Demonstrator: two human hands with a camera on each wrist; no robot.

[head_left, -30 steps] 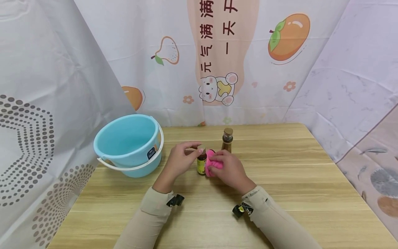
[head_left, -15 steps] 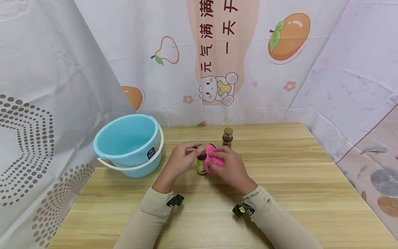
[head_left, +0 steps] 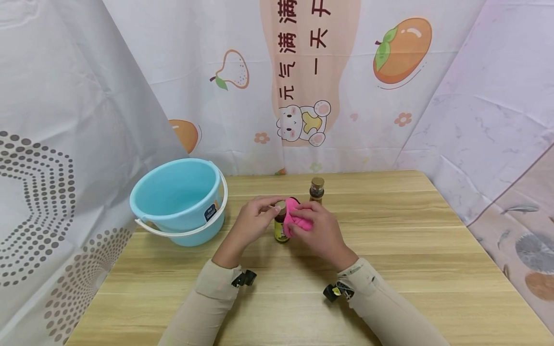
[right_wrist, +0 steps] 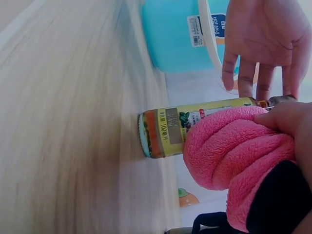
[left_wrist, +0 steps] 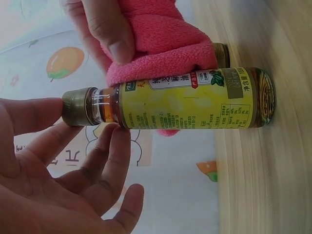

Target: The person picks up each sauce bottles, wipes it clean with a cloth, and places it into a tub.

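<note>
A small bottle with a yellow label [left_wrist: 185, 105] and a brown-gold cap stands upright on the wooden table. My left hand [head_left: 254, 220] holds it at the cap between thumb and fingers; the left wrist view has the other fingers spread beside the neck. Bunched in my right hand [head_left: 322, 235] is a pink cloth [right_wrist: 234, 146], pressed against the bottle's label side. A black part shows at the cloth's lower end in the right wrist view. Behind my right hand stands a second bottle [head_left: 317, 188] with a gold cap, its lower part hidden.
A light blue bucket [head_left: 216, 218] with a white handle stands at the table's left rear, left of my left hand. Printed curtains [head_left: 242, 115] hang behind the table [head_left: 389, 240] and along both sides.
The pink cloth in my right hand has shifted slightly up and left over the bottle. My left hand has stayed at the cap, which shows more plainly now.
</note>
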